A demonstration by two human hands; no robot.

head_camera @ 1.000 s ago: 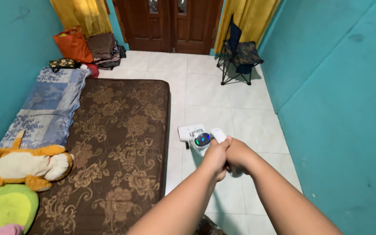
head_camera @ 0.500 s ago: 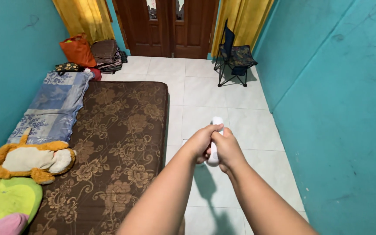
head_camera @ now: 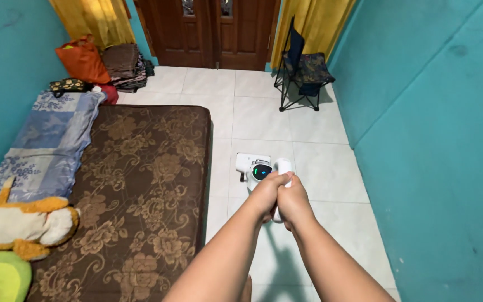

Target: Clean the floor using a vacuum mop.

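Note:
Both my hands grip the white handle (head_camera: 283, 166) of a stick vacuum cleaner held out in front of me. My left hand (head_camera: 267, 196) wraps the handle from the left and my right hand (head_camera: 294, 204) closes over it from the right, the two touching. Beyond the hands I see the vacuum's white body with a small dark round screen (head_camera: 261, 171) lit blue-green, and its flat white floor head (head_camera: 248, 161) on the pale floor tiles (head_camera: 308, 134), just right of the brown flowered mattress (head_camera: 135, 184).
The mattress lies on the floor at the left, with a blue patterned blanket (head_camera: 40, 140) and an orange-and-white plush toy (head_camera: 20, 223) on it. A folding chair (head_camera: 303, 67) stands by the teal wall (head_camera: 437, 123). Bags and folded clothes (head_camera: 118, 64) sit near the dark wooden doors (head_camera: 208, 28).
The vacuum's body and floor head, hidden behind my hands half a second ago, show again beyond them. My hands have shifted slightly lower and right.

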